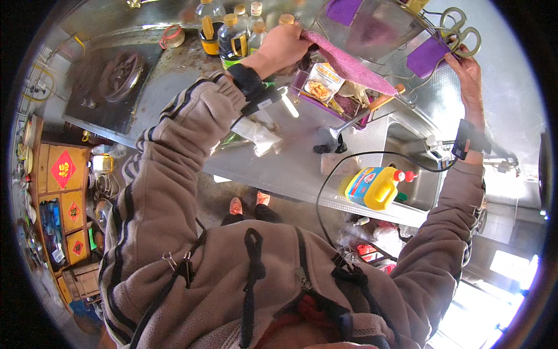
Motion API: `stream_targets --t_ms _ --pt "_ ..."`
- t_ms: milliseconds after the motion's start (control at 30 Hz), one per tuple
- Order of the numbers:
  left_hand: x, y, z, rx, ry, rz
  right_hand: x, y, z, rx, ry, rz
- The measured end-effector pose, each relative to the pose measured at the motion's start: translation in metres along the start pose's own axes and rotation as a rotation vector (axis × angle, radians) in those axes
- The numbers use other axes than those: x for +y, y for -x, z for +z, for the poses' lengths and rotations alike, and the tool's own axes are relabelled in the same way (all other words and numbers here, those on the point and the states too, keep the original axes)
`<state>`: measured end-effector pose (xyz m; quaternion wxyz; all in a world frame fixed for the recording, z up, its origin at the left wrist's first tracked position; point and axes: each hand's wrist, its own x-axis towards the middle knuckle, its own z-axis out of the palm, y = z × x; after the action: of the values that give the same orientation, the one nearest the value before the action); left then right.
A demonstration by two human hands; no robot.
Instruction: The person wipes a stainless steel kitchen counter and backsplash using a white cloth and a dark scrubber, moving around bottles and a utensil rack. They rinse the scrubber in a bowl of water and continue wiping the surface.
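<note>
My left hand [282, 49] reaches to the back of the counter, its fingers closed on one end of a pink cloth [354, 65]. That cloth stretches to the right above a purple basket [361, 123], which holds a white food packet [323, 82] and other small items. My right hand [467, 72] is raised at the right wall, fingers bent round the lower handle loop of grey-green scissors [454, 22]. The scissors' blades are hidden beside a purple holder [426, 56] on a wire rack. A ladle with a wooden handle [381, 102] leans near the basket.
Several bottles [231, 38] stand behind my left wrist. A yellow jug [372, 187] with a red cap lies by the steel sink [418, 189]. A black cable [349, 156] loops over the counter. A stove [110, 87] is at the left, a wooden cabinet [61, 198] below it.
</note>
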<state>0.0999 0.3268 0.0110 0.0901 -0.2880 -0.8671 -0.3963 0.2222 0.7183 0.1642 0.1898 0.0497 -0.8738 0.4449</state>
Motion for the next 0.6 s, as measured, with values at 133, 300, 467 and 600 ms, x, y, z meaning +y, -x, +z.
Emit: stream_targets --t_ms 133,300,467,600 --pt "-0.014 -0.006 0.015 0.002 -0.012 -0.017 0.025 -0.011 0.012 -0.019 -0.024 -0.002" --pt "-0.030 -0.016 0.033 0.038 -0.097 -0.029 0.051 -0.023 0.025 -0.037 -0.005 -0.002" --pt "-0.038 -0.020 0.043 0.052 -0.106 -0.060 0.070 -0.030 0.031 -0.088 -0.002 0.027" --pt "-0.039 -0.022 0.049 -0.004 -0.133 -0.083 0.082 -0.028 0.038 -0.064 0.046 -0.022"
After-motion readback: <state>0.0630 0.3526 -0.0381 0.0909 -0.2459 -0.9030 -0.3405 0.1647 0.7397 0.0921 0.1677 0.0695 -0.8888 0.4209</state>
